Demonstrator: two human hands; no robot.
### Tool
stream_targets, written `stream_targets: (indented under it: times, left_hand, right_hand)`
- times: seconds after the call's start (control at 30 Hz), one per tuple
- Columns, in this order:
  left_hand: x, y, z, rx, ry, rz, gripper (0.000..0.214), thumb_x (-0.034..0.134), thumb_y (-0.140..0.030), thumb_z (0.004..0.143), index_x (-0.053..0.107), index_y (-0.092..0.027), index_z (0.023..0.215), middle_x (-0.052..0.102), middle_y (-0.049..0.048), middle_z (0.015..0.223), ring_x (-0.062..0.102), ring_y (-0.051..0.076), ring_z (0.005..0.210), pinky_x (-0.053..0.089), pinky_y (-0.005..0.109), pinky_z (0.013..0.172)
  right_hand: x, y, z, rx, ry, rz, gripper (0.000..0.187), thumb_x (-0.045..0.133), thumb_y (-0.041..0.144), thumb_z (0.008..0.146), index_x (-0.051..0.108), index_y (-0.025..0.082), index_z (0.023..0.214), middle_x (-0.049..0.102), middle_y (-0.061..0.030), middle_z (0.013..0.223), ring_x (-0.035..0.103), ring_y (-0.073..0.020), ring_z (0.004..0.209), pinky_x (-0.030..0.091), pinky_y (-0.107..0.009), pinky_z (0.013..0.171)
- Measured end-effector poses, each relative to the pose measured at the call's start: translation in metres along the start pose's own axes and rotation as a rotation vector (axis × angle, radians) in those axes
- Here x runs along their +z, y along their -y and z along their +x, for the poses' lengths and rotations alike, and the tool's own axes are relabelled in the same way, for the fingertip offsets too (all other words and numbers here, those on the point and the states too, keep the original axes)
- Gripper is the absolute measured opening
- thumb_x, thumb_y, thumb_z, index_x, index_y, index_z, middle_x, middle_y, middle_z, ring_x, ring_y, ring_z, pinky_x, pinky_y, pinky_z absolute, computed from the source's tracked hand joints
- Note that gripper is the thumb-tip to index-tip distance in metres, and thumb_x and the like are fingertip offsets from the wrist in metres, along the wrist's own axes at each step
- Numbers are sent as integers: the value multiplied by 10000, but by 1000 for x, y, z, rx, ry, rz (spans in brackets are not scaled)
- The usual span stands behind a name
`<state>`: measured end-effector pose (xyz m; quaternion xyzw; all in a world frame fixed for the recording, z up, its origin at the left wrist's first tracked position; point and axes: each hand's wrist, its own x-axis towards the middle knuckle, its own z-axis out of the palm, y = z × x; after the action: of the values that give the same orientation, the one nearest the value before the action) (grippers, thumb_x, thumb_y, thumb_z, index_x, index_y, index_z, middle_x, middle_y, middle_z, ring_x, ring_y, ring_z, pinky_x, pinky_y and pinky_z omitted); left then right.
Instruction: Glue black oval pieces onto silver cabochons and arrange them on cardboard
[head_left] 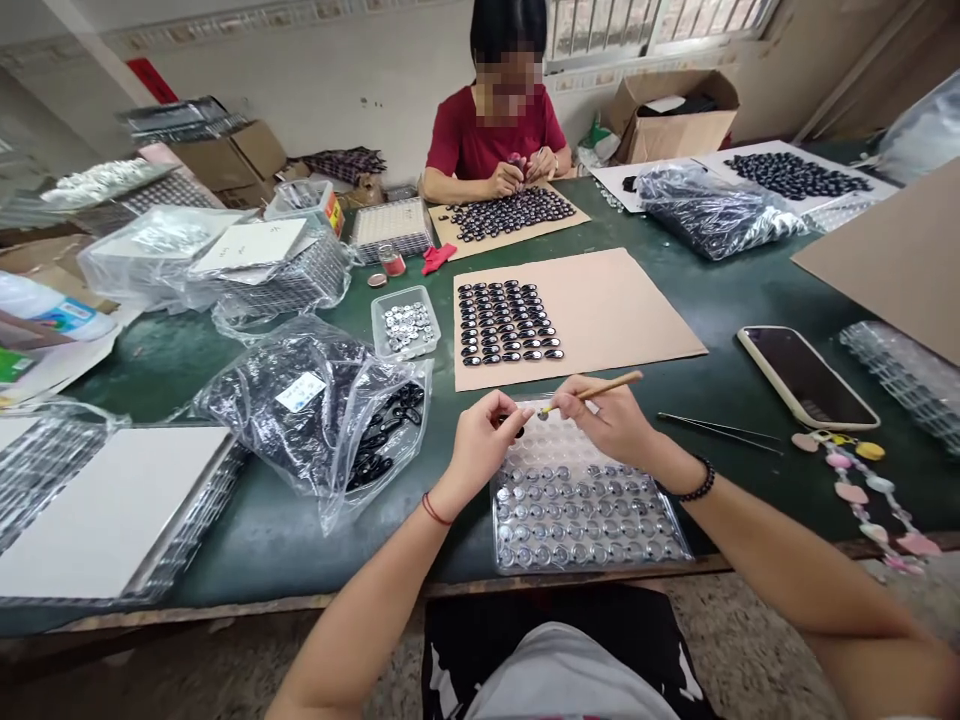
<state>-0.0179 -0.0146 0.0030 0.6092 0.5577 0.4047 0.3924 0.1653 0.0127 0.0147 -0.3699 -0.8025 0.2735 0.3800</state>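
Observation:
My left hand (486,435) is closed in a pinch on a small dark oval piece, held above a clear blister tray (581,505) of small round shiny parts. My right hand (611,415) grips a thin wooden stick (600,388), its tip pointing at the piece in my left fingers. Beyond my hands lies a brown cardboard sheet (622,310) carrying rows of dark oval pieces (508,322). A small clear box (405,322) of shiny round parts stands left of that sheet.
A plastic bag of dark pieces (322,410) lies to the left. Tweezers (716,428), a phone (806,377) and a charm strap (862,490) lie to the right. A person in a red shirt (495,140) works across the green table (750,290). Trays and boxes crowd the left.

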Motion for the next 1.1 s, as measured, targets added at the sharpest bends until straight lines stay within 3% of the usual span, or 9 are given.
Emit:
stream_targets:
  times: [0.13, 0.23, 0.33, 0.53, 0.67, 0.77, 0.87, 1.0, 1.1]
  left_hand:
    - [1, -7, -5, 137, 42, 210, 260, 470, -375, 825, 602, -214, 980, 585, -21, 619, 503, 100, 537, 372, 208, 542]
    - [3, -8, -6, 199, 90, 375, 263, 422, -351, 853, 625, -218, 957, 629, 3, 712, 528, 111, 596, 368, 213, 577]
    - [4, -7, -5, 178, 88, 451, 263, 416, -354, 853, 623, -192, 842, 595, -8, 630, 491, 104, 544, 340, 212, 546]
    - [0, -8, 1, 64, 48, 213, 262, 473, -376, 815, 563, -159, 699, 533, -21, 586, 458, 89, 543, 339, 198, 532]
    - [-3, -7, 5, -64, -24, -64, 266, 530, -409, 773, 594, -152, 749, 504, -28, 584, 415, 68, 502, 314, 187, 472]
    - [3, -7, 4, -168, 79, -236, 324, 590, -422, 723, 636, -163, 912, 475, -41, 558, 367, 51, 457, 279, 181, 428]
    - [13, -6, -1, -227, 170, -345, 373, 629, -428, 686, 653, -148, 931, 472, -36, 555, 327, 38, 439, 249, 178, 405]
    - [10, -5, 0, -205, 128, -348, 362, 629, -429, 681, 664, -153, 914, 489, -25, 581, 327, 35, 444, 249, 170, 399]
    - [-20, -7, 22, -90, -34, -123, 337, 606, -414, 702, 673, -159, 911, 491, -26, 562, 372, 46, 449, 297, 172, 417]
  right_hand:
    - [5, 9, -5, -119, 23, -71, 232, 395, 277, 891, 572, 174, 780, 614, -37, 718, 549, -131, 664, 396, -244, 623]
    - [6, 11, -6, -181, 18, -147, 230, 405, 272, 888, 589, 168, 796, 639, -43, 731, 556, -136, 665, 385, -250, 631]
    - [8, 8, -7, -216, -22, -199, 249, 422, 295, 884, 593, 162, 760, 628, -29, 663, 524, -125, 586, 359, -245, 576]
    - [6, 4, -8, -168, -97, -166, 253, 457, 311, 874, 600, 148, 743, 617, -20, 631, 536, -107, 561, 374, -219, 549]
    - [3, 3, -7, -71, -200, -109, 262, 475, 319, 864, 594, 160, 695, 597, 1, 577, 518, -84, 492, 364, -200, 491]
    - [4, 4, -8, -30, -265, -16, 250, 480, 330, 859, 591, 165, 708, 598, 5, 581, 527, -80, 482, 380, -193, 472]
    - [6, 7, -10, -33, -277, 106, 233, 492, 321, 852, 589, 165, 707, 603, 5, 602, 542, -77, 481, 407, -190, 469]
    - [5, 12, -10, 36, -339, 291, 226, 509, 311, 843, 579, 162, 690, 597, 15, 565, 551, -73, 440, 427, -185, 431]
    - [1, 12, -9, 99, -427, 406, 227, 505, 324, 844, 583, 162, 707, 599, 17, 553, 552, -73, 418, 441, -184, 407]
